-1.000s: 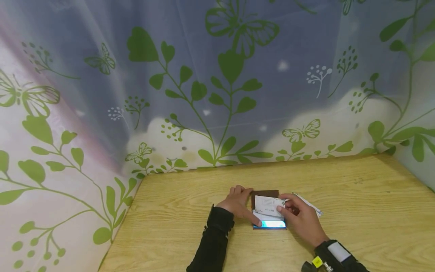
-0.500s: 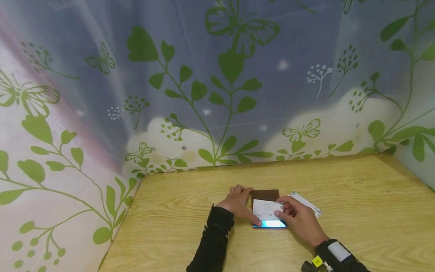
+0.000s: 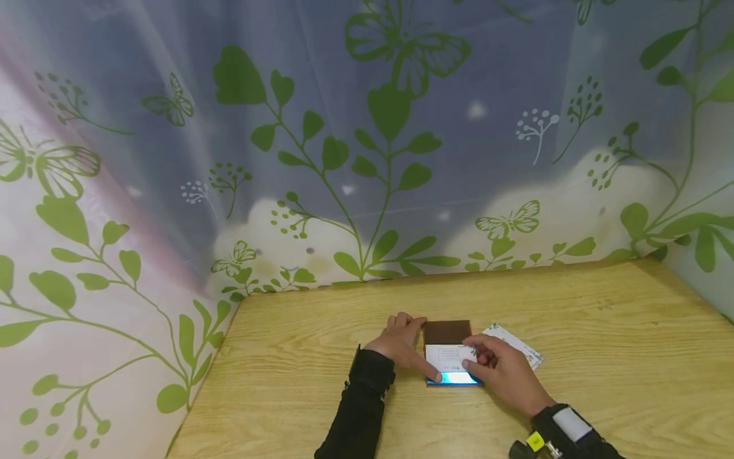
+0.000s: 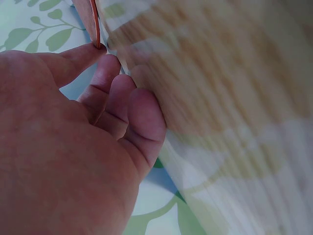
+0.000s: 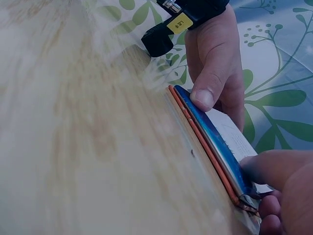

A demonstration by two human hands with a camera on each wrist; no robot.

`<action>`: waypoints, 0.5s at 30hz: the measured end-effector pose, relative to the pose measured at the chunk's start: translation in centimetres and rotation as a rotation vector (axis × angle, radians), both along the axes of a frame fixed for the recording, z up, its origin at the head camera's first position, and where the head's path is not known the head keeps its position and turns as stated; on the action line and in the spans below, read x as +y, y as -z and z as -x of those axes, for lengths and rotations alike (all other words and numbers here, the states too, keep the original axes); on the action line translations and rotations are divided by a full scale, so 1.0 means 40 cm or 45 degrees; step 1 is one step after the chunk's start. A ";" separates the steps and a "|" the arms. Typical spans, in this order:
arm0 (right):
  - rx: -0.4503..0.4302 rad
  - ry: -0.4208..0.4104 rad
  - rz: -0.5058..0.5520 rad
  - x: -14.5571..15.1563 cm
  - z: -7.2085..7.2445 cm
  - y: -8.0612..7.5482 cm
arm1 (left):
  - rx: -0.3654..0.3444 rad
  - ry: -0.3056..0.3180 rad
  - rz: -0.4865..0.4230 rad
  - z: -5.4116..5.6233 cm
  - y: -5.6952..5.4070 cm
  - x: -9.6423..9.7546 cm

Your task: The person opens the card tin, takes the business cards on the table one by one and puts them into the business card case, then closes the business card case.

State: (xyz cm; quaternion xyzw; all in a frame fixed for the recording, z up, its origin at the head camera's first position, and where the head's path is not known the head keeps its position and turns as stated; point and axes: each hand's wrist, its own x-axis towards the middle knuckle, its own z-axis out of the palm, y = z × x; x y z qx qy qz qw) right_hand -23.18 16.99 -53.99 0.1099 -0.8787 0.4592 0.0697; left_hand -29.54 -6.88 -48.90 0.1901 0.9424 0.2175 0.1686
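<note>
A flat brown rectangular piece with orange edges (image 3: 447,331) lies on the wooden table, bearing a glossy blue strip (image 3: 460,378) along its near side. My left hand (image 3: 401,344) rests at its left: the straight thumb presses on the strip and the index fingertip touches the far left corner. In the left wrist view the remaining fingers bend against the tabletop. With thumb and fingers, my right hand (image 3: 510,373) pinches the right side of a white printed card (image 3: 447,357) with leaf decoration, which lies over the brown piece. The right wrist view shows layered orange and blue edges (image 5: 210,147) beneath the card.
Another white leaf-printed card (image 3: 518,343) lies on the table behind my right hand, partly covered by it. A leaf and butterfly patterned curtain (image 3: 344,159) hangs along the table's back and sides. Black bands with attached gear (image 3: 564,430) sit on both wrists.
My right hand has lowered the white card toward the near side until it lies level against the blue strip, exposing more of the brown surface. The left hand has stayed in place.
</note>
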 end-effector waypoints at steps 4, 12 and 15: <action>0.033 -0.005 -0.022 0.000 0.001 0.003 | 0.007 0.001 0.000 -0.001 -0.002 0.000; 0.052 -0.038 -0.012 0.001 0.001 0.005 | -0.013 0.001 -0.011 -0.001 -0.005 0.000; 0.054 -0.054 -0.014 0.001 0.000 0.006 | -0.019 0.000 -0.012 -0.001 -0.005 0.000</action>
